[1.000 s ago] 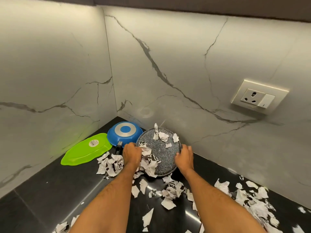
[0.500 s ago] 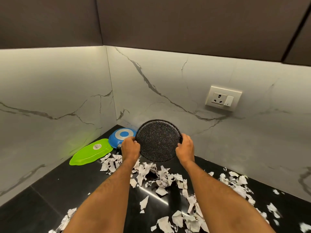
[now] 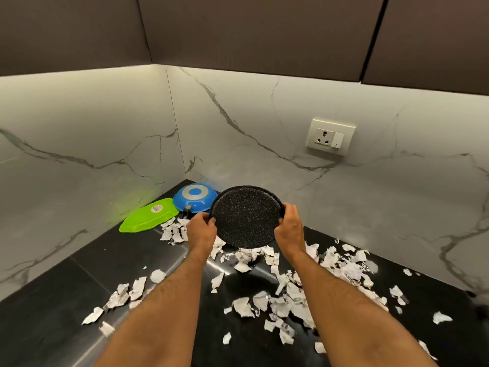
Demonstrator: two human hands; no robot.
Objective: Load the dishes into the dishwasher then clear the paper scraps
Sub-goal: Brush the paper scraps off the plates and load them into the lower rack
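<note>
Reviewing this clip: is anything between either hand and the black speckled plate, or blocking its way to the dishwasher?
Nothing stands between them: the left hand and right hand already grip the black speckled plate by opposite rims, tilted above the paper scraps. No scraps lie on it. The dishwasher is out of view, so that path cannot be judged.

I lifted the speckled black plate [image 3: 246,215] off the counter with my left hand [image 3: 201,231] and right hand [image 3: 289,229], tipping it toward me; its paper scraps [image 3: 254,254] fell at 6 o'clock.
</note>
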